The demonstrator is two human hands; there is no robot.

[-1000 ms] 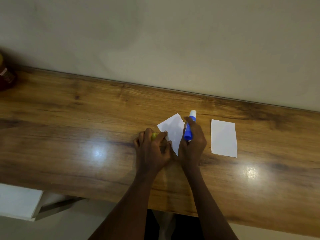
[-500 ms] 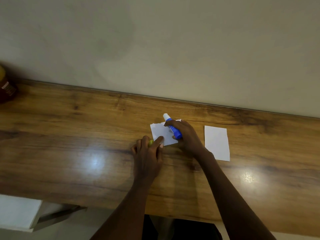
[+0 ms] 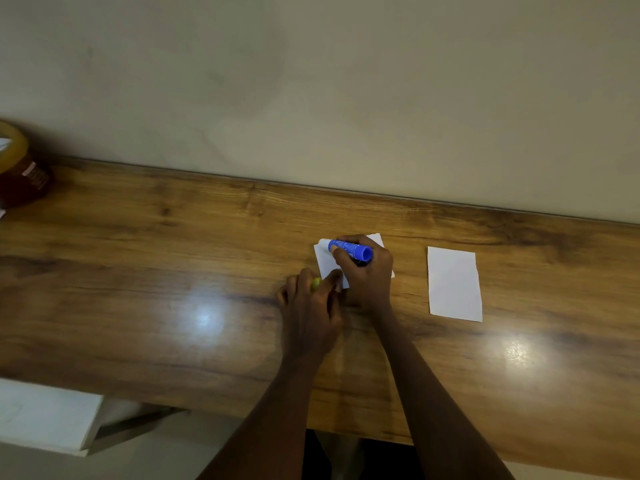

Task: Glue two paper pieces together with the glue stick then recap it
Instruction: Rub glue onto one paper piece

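Observation:
My right hand grips a blue glue stick, laid nearly flat with its tip pointing left onto a white paper piece on the wooden table. Much of that paper is hidden under the hand. My left hand presses the paper's near left corner with its fingertips and holds a small yellow cap between its fingers. A second white paper piece lies flat to the right, apart from both hands.
A dark jar with a yellow lid stands at the far left by the wall. A white shelf or box sits below the table's near edge at lower left. Bright light reflections mark the tabletop.
The right hand has tipped the glue stick from upright to nearly flat, its tip now leftward on the paper. The paper has turned squarer. The left hand stays at its corner.

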